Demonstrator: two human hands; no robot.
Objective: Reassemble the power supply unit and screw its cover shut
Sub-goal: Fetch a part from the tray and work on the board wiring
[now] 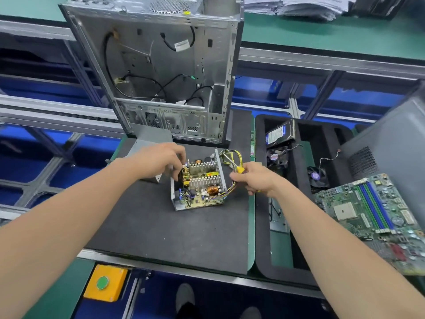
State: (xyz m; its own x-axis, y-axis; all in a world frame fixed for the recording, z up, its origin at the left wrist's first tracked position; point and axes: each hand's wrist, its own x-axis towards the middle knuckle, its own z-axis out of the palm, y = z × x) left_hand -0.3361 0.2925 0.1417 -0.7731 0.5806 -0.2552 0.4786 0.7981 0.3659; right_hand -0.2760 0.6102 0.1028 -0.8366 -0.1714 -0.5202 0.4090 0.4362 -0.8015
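The power supply unit (199,184) sat open side up on the dark mat (161,231) of the worktop (251,226), just in front of the upright, emptied computer case (161,72). Its circuit board and two finned heat sinks were exposed. The heat sinks ran left to right across it. The housing looked nearly square, so its long axis could not be told. Its wire side faced right, where the yellow and black cable bundle (231,155) left the near right corner and looped away toward the far right.

The left hand (158,161) reached over the unit's far left corner with its fingers bent down onto the board's edge; whether they pinched anything could not be told. Behind that hand lay the grey metal cover (149,140), partly hidden. The right hand (255,178), just right of the unit, was clenched round a yellow-handled screwdriver (239,169), whose shaft pointed up and left over the cables.

A motherboard (372,219) leaned at the right, beside a black foam tray (303,139) holding a hard drive (279,133).
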